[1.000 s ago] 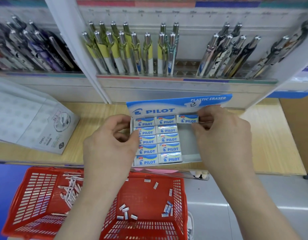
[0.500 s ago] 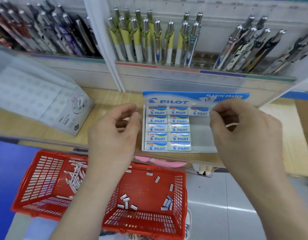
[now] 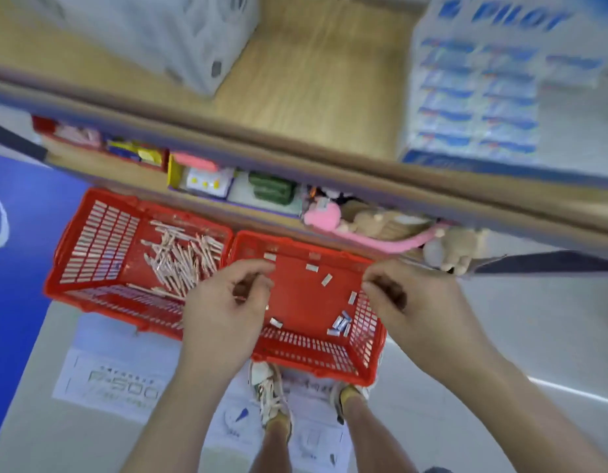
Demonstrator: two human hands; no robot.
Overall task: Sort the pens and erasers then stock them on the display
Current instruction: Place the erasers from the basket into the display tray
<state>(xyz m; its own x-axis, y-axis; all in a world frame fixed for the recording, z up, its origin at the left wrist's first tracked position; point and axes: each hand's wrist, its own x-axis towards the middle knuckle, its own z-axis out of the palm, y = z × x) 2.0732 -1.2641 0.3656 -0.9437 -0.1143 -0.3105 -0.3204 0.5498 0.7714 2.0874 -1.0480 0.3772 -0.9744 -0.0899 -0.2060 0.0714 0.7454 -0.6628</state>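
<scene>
Blurred eraser box (image 3: 476, 97) sits on the shelf (image 3: 312, 97); below, one red basket (image 3: 91, 240) holds thin stiff pens (image 3: 183, 257), the other basket (image 3: 312, 365) scattered erasers (image 3: 340, 324), small, light, grippy, likely best pinched across narrow sides; left hand (image 3: 224, 315) and right hand (image 3: 422, 305) hover above, fingers loosely curled, empty.

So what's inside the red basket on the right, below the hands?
Erasers lie scattered on the floor of the right basket, several bunched in its front right corner. The left hand and right hand cover parts of the floor; what lies beneath is unseen.
</scene>
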